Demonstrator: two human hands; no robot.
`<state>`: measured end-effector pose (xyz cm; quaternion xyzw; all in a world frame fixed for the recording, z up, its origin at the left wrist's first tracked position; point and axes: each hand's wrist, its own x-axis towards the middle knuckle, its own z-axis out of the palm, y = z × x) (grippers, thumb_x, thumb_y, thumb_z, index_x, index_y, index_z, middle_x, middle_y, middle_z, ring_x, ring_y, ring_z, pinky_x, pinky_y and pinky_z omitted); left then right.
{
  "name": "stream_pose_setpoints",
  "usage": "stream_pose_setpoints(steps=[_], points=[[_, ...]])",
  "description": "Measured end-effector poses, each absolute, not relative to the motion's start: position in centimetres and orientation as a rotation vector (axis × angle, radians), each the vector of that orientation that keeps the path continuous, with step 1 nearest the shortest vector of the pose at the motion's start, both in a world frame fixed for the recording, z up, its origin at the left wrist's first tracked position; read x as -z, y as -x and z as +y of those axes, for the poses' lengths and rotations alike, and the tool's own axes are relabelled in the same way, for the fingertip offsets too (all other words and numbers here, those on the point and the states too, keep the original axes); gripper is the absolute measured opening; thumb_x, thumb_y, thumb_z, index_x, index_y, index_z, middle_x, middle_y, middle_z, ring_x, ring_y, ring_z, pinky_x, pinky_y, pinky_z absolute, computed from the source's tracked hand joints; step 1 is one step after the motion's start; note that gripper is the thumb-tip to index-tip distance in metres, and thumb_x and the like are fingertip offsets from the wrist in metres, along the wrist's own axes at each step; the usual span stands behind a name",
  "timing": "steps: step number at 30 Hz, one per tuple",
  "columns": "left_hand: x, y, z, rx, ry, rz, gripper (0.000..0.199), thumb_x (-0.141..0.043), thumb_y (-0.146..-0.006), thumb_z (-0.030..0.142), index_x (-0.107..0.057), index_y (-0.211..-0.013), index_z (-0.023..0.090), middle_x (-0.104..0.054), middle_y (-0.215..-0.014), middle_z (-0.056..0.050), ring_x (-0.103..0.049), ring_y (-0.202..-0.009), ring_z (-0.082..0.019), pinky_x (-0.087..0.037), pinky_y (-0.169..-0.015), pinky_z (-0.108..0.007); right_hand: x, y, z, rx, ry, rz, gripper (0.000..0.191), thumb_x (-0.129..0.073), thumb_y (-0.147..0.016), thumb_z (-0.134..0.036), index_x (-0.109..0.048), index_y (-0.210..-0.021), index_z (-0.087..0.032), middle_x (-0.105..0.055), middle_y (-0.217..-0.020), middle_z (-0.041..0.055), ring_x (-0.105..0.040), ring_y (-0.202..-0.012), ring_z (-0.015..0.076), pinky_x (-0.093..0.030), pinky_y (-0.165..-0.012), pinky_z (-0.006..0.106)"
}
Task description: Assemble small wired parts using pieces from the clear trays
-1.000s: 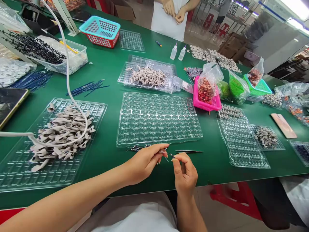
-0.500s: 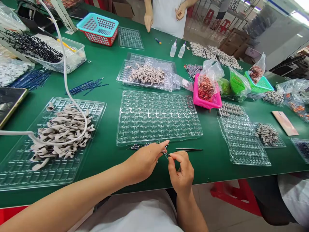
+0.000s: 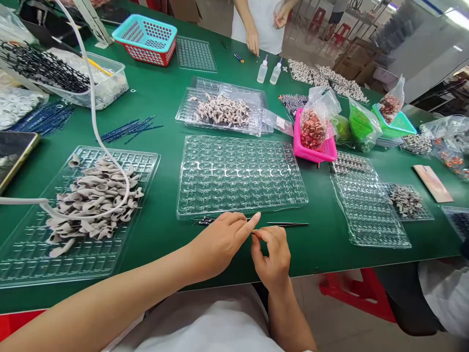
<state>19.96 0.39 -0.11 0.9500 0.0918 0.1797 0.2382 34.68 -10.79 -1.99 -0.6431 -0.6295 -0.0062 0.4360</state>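
My left hand is closed, back of the hand up, its thumb pointing right. Its fingertips are tucked out of sight underneath. Close against that thumb, my right hand pinches a tiny dark part between thumb and forefinger. Most of this part is covered by the fingers. Left of my hands lie a few small black wired pieces, partly behind my left hand. To the right rests a pair of tweezers. Just beyond my hands is a clear moulded tray with rows of small hollows.
Grey curved shells are heaped on a tray at left, with a white cable looping over them. More shells lie on stacked trays behind. A pink basket holds a bag of copper-coloured parts. A co-worker's hand is across the table.
My hands have drawn closer together, and the thin wires seen between them are now mostly hidden. My left fingers have shifted over the part. Across the table, the co-worker's hand has moved right and down.
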Motion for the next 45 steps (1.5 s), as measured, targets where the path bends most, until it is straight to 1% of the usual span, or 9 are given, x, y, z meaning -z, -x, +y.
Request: stream_pose_setpoints(steps=[8, 15, 17, 19, 22, 25, 31, 39, 45], points=[[-0.1, -20.0, 0.3, -0.450, -2.621, 0.252, 0.073, -0.033, -0.093, 0.001, 0.003, -0.155, 0.014, -0.064, -0.110, -0.015, -0.057, -0.105, -0.028, -0.047, -0.090, -0.045, 1.9, -34.6, -10.7, 0.003, 1.568, -1.579, 0.025, -0.057, -0.089, -0.007, -0.059, -0.109, -0.022, -0.070, -0.090, 0.0048, -0.065, -0.080, 0.0179, -0.049, -0.072, 0.036], [0.4, -20.1, 0.0, -0.548, -2.556, 0.245, 0.070, -0.034, -0.094, 0.002, -0.003, -0.155, 0.015, -0.065, -0.114, -0.016, -0.058, -0.107, -0.028, -0.050, -0.088, -0.046, 1.7, -34.5, -10.6, -0.067, 1.539, -1.559, 0.025, -0.057, -0.090, -0.007, -0.059, -0.108, -0.023, -0.070, -0.091, 0.0047, -0.065, -0.080, 0.0174, -0.050, -0.073, 0.036], [0.4, -20.1, 0.1, -0.597, -2.495, 0.287, 0.062, -0.035, -0.096, 0.004, -0.012, -0.153, 0.016, -0.066, -0.114, -0.015, -0.059, -0.108, -0.027, -0.051, -0.089, -0.046, 1.7, -34.5, -10.7, -0.095, 1.541, -1.521, 0.024, -0.058, -0.089, -0.006, -0.059, -0.107, -0.023, -0.070, -0.090, 0.0041, -0.065, -0.081, 0.0169, -0.050, -0.074, 0.036], [0.3, -20.1, 0.2, -0.596, -2.388, 0.368, 0.050, -0.040, -0.098, 0.010, -0.029, -0.146, 0.017, -0.067, -0.115, -0.013, -0.060, -0.107, -0.026, -0.051, -0.091, -0.045, 1.8, -34.5, -10.9, -0.094, 1.542, -1.471, 0.024, -0.058, -0.088, -0.006, -0.059, -0.106, -0.023, -0.069, -0.089, 0.0038, -0.064, -0.081, 0.0166, -0.051, -0.074, 0.036], [-0.3, -20.0, 0.5, -0.530, -2.178, 0.471, 0.026, -0.050, -0.097, 0.019, -0.056, -0.123, 0.019, -0.070, -0.108, -0.008, -0.064, -0.100, -0.022, -0.053, -0.089, -0.038, 1.9, -34.6, -11.1, -0.084, 1.528, -1.417, 0.025, -0.059, -0.088, -0.006, -0.060, -0.107, -0.023, -0.068, -0.089, 0.0040, -0.063, -0.081, 0.0165, -0.052, -0.075, 0.036], [-1.0, -20.0, 0.7, -0.500, -2.022, 0.510, 0.017, -0.055, -0.094, 0.020, -0.064, -0.109, 0.020, -0.071, -0.100, -0.005, -0.066, -0.094, -0.018, -0.054, -0.083, -0.032, 1.9, -34.7, -11.4, -0.136, 1.533, -1.380, 0.023, -0.058, -0.089, -0.009, -0.061, -0.108, -0.023, -0.068, -0.088, 0.0037, -0.064, -0.080, 0.0162, -0.053, -0.073, 0.035], [-1.4, -20.2, 0.7, -0.518, -1.924, 0.511, 0.017, -0.058, -0.092, 0.019, -0.068, -0.106, 0.020, -0.072, -0.096, -0.004, -0.067, -0.088, -0.017, -0.054, -0.079, -0.028, 1.7, -34.8, -11.5, -0.221, 1.546, -1.304, 0.015, -0.058, -0.091, -0.014, -0.063, -0.102, -0.023, -0.069, -0.086, 0.0023, -0.066, -0.078, 0.0157, -0.053, -0.073, 0.033], [-0.7, -20.2, 0.8, -0.625, -1.940, 0.413, 0.019, -0.059, -0.091, 0.013, -0.069, -0.106, 0.020, -0.072, -0.092, -0.004, -0.066, -0.086, -0.016, -0.054, -0.077, -0.027, 1.7, -34.8, -11.4, -0.205, 1.479, -1.338, 0.024, -0.060, -0.088, -0.006, -0.062, -0.105, -0.023, -0.069, -0.088, 0.0022, -0.064, -0.079, 0.0155, -0.051, -0.074, 0.034], [-0.5, -20.2, 0.8, -0.673, -1.966, 0.373, 0.021, -0.059, -0.091, 0.010, -0.068, -0.107, 0.020, -0.072, -0.091, -0.004, -0.066, -0.085, -0.016, -0.053, -0.077, -0.027, 1.8, -34.9, -11.4, -0.179, 1.477, -1.364, 0.026, -0.060, -0.088, -0.006, -0.061, -0.107, -0.024, -0.069, -0.088, 0.0017, -0.064, -0.078, 0.0153, -0.051, -0.074, 0.035]])
